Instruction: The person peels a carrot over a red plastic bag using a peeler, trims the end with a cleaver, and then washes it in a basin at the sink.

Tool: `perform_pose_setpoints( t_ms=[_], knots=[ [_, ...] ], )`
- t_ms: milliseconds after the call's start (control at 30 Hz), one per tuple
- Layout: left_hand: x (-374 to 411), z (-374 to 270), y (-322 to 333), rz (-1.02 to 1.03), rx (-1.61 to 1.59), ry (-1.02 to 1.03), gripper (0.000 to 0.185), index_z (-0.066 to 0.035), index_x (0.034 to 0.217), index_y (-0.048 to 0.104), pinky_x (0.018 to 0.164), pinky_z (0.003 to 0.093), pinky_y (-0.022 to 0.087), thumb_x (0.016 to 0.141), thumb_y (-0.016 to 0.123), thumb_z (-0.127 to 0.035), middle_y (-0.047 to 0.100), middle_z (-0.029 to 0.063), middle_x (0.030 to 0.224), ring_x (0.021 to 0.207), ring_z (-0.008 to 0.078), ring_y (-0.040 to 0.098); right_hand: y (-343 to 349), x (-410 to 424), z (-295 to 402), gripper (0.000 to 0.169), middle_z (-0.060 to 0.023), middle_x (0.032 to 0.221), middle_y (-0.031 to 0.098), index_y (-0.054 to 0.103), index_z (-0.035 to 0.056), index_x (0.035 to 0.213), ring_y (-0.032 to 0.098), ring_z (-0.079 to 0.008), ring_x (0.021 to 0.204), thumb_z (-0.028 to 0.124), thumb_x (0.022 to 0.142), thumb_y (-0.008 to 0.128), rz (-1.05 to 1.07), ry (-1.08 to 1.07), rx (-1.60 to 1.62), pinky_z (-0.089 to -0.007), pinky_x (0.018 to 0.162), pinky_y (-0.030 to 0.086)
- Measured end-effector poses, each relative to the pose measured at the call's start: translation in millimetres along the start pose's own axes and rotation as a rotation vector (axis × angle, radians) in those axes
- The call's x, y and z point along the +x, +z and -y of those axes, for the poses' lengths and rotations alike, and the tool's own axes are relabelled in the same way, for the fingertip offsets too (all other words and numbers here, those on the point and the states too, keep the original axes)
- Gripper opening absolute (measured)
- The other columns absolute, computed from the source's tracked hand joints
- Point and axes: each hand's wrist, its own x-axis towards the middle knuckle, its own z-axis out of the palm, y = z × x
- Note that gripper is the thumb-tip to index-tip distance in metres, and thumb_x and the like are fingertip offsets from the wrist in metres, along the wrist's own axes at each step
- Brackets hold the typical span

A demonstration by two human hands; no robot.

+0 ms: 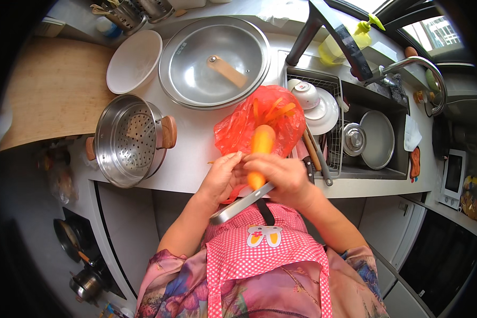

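Observation:
An orange carrot [263,142] points away from me, its near tip showing below my fingers. My right hand [288,175] wraps its fingers across the carrot. A flat metal kitchen tool [242,204], perhaps a peeler, juts from under the same palm towards the lower left. My left hand [224,175] is close on the carrot's left side, fingertips bunched near the right fingers; whether it grips anything is hidden. Beneath the carrot, a red plastic bag [236,129] lies spread on the counter, with orange peel strips [278,111] on it.
Left stand a steel steamer pot [129,141], a white bowl [135,61] and a wooden board [59,87]. A large metal lid [190,83] lies beyond the bag. On the right, a dish rack [336,153] holds crockery beside the sink [381,173]. A black-handled knife [308,169] lies near my right hand.

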Motion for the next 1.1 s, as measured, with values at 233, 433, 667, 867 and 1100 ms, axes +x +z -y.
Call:
perform_pose_setpoints(
  t_ms=[233, 433, 667, 867, 1100],
  knots=[
    [-24, -11, 10, 0.127, -0.348, -0.153, 0.039, 0.004, 0.107, 0.055, 0.077, 0.0327, 0.055, 0.1, 0.04, -0.032, 0.063, 0.0149, 0.094, 0.085, 0.0223, 0.064, 16, -16, 33, 0.035, -0.0103, 0.102, 0.065, 0.063, 0.0066, 0.109, 0.064, -0.0197, 0.064, 0.007, 0.074, 0.063, 0.29, -0.061, -0.103, -0.0301, 0.055, 0.054],
    [-39, -5, -6, 0.144, -0.434, -0.094, 0.041, 0.004, 0.112, 0.05, 0.053, 0.0253, 0.049, 0.1, 0.04, -0.035, 0.059, 0.0119, 0.097, 0.071, 0.0184, 0.057, -16, -42, 4, 0.042, -0.0138, 0.082, 0.066, 0.06, 0.0026, 0.107, 0.068, -0.026, 0.071, 0.016, 0.073, 0.078, 0.148, 0.54, -0.003, -0.0343, 0.059, 0.054],
    [-45, 14, -15, 0.172, -0.69, -0.265, 0.045, 0.0, 0.121, 0.042, 0.039, 0.0216, 0.04, 0.101, 0.035, -0.04, 0.051, 0.013, 0.099, 0.059, 0.0131, 0.045, 20, -65, -13, 0.021, -0.0126, 0.072, 0.061, 0.061, 0.0041, 0.089, 0.063, -0.0293, 0.063, 0.019, 0.079, 0.073, 0.171, 0.345, -0.193, -0.0373, 0.053, 0.049],
    [-60, 16, -12, 0.141, -0.568, -0.252, 0.039, -0.005, 0.119, 0.044, 0.038, 0.0227, 0.039, 0.102, 0.033, -0.038, 0.05, 0.0103, 0.093, 0.054, 0.0112, 0.045, 22, -73, -43, 0.022, -0.0128, 0.068, 0.059, 0.056, 0.0051, 0.083, 0.062, -0.0309, 0.059, 0.023, 0.082, 0.07, 0.197, 0.416, -0.405, -0.0396, 0.049, 0.048],
    [-70, 14, -7, 0.013, -0.266, -0.137, 0.037, -0.005, 0.117, 0.045, 0.039, 0.024, 0.04, 0.101, 0.036, -0.038, 0.051, 0.0097, 0.089, 0.055, 0.013, 0.046, 6, -71, -57, 0.025, -0.0168, 0.064, 0.06, 0.058, 0.0026, 0.083, 0.061, -0.0357, 0.06, 0.026, 0.086, 0.066, 0.251, 0.654, -0.41, -0.0421, 0.051, 0.048]
  ],
)
